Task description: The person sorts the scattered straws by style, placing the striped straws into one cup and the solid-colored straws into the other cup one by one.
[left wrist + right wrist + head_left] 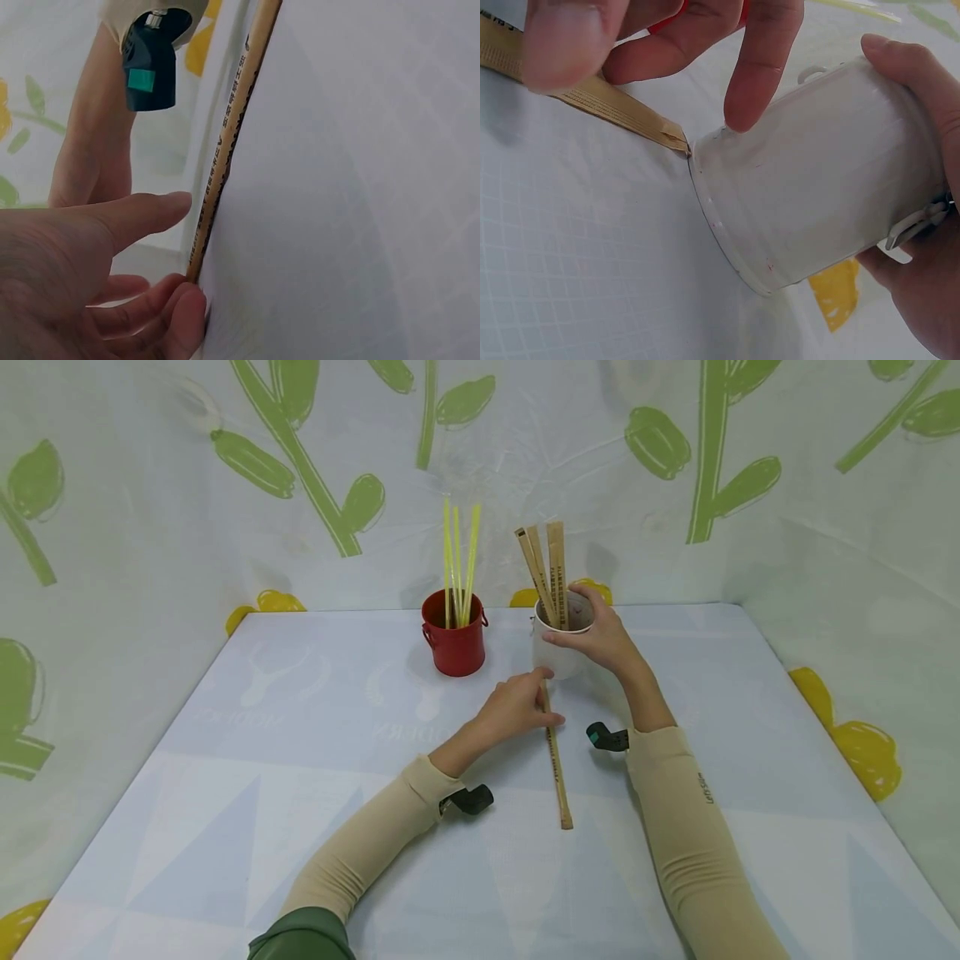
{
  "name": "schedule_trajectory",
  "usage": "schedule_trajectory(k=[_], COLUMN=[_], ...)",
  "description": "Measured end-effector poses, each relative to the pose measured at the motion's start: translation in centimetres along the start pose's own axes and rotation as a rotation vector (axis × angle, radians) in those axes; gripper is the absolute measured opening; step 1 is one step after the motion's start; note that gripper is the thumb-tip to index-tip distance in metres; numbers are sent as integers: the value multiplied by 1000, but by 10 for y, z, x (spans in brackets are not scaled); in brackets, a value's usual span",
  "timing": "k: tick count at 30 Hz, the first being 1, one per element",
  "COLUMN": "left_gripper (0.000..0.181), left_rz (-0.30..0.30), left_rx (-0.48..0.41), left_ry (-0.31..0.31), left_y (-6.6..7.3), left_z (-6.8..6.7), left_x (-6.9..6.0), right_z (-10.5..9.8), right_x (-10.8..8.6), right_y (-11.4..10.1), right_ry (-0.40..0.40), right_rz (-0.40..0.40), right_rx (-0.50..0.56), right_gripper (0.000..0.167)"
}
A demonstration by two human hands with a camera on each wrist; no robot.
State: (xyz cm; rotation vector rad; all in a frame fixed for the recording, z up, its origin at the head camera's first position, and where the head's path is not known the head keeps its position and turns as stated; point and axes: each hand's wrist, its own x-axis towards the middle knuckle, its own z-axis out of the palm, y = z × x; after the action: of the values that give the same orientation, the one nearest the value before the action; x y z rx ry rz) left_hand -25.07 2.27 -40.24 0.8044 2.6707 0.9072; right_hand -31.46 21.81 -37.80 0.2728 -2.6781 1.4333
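Observation:
A slim brown paper packet (557,772) with printed dark characters lies lengthwise on the table, its far end close to the base of the white bucket (551,652). Over its far part is my left hand (513,706). In the left wrist view the thumb is spread apart from the packet (229,135), while fingertips touch or nearly touch its far end. My right hand (609,639) grips the bucket near the rim, thumb on the near side and fingers across the far side. Several similar brown packets (557,572) stand inside that bucket, leaning left.
A red bucket (459,652) holding several thin yellow sticks (472,560) stands to the left of the white one. Behind both rises a pale wall covering (540,460) with green leaf prints. The table (300,793) has a light patterned cover.

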Motion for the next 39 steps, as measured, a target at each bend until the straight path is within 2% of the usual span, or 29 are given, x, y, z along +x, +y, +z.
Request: schedule_trajectory(k=[13, 20, 23, 28, 32, 39], left_gripper=[71, 78, 80, 77, 69, 67], left_rz=[-6, -127, -162, -186, -180, -209], left_rx=[34, -58, -65, -56, -65, -68], left_ry=[-26, -117, -144, -179, -191, -219], left_y=[-1, 0, 1, 2, 2, -1], left_z=[-3, -10, -12, -16, -19, -21], left_x=[-1, -3, -3, -3, -4, -4], right_z=[0, 0, 0, 0, 0, 0], right_x=[0, 0, 0, 0, 1, 0], right_y=[-1, -1, 0, 1, 1, 0], right_ry=[-1, -3, -4, -7, -6, -7], right_rz=[5, 5, 7, 11, 11, 10], right_rx=[2, 7, 12, 13, 14, 15], right_gripper=[100, 99, 98, 97, 97, 98])
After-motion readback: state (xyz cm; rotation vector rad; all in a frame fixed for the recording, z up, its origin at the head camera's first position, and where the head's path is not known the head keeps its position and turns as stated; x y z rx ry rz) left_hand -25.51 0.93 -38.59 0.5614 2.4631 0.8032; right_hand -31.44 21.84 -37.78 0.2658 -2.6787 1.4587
